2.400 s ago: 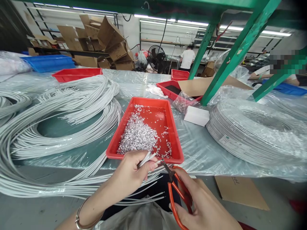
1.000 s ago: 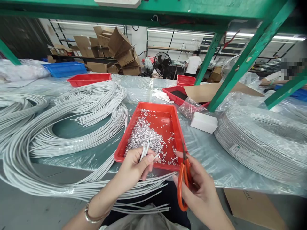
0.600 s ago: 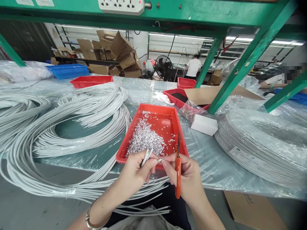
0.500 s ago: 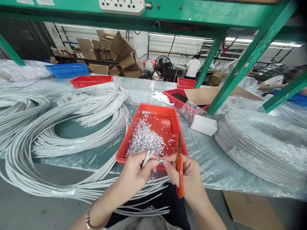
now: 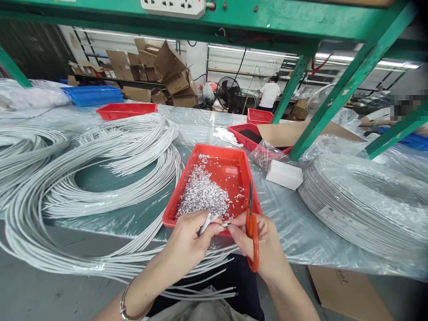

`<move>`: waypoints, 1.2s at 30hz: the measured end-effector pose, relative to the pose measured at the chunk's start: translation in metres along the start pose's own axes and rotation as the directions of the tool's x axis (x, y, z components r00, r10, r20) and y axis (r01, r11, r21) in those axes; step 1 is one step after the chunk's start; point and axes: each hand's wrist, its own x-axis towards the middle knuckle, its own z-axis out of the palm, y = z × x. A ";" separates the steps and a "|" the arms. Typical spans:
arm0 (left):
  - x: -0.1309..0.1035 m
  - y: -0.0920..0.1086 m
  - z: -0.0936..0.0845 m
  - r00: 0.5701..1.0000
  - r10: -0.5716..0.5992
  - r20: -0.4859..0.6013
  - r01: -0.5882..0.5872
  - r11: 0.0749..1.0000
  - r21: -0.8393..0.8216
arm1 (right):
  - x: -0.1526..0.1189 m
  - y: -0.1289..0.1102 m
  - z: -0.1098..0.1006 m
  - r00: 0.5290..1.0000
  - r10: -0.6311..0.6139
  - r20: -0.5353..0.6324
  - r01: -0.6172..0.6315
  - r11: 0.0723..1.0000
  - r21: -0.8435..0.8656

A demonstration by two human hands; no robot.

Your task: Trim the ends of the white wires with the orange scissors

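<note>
My left hand (image 5: 194,234) is closed round white cable ends (image 5: 206,222), over the near edge of a red tray (image 5: 246,169). The tray bears a heap of small silvery pieces (image 5: 202,191). My right hand (image 5: 259,240) keeps orange-handled scissors (image 5: 254,245) against its palm, blades pointing away from me. Its thumb and finger pinch the tip of a cable (image 5: 226,224), where a dark bit shows, close to my left fingertips. Long white cables (image 5: 83,263) run from the left to beneath my hands, their loose ends over my lap.
Coiled white cables (image 5: 110,200) cover the left of the table; a wrapped coil (image 5: 354,209) lies on the right. A small white box (image 5: 284,174) stands beside the tray. Green posts (image 5: 347,84) rise at the right. Two people are farther back.
The scissors have tilted slightly in my right hand, their handles shifting a little to the right. Both hands keep nearly the same place and grip. The view has shifted slightly.
</note>
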 end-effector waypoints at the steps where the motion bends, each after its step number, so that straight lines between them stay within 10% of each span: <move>1: 0.001 0.000 -0.001 1.000 0.006 0.007 -0.006 1.000 0.000 | 0.000 -0.002 -0.002 1.000 -0.013 0.017 0.013 0.999 -0.031; 10: 0.002 -0.004 -0.009 0.987 -0.110 0.121 0.144 0.934 -0.328 | 0.002 -0.016 -0.004 0.971 -0.054 0.234 0.087 0.987 -0.132; 25: 0.009 -0.011 -0.013 0.948 -0.263 0.179 0.313 0.671 -0.672 | 0.046 -0.019 -0.019 0.960 -0.264 0.094 0.272 0.803 -0.530; 36: 0.003 0.002 -0.009 0.973 -0.225 -0.052 0.184 0.890 -0.417 | 0.023 -0.014 -0.025 0.980 -0.152 0.129 0.173 0.970 -0.173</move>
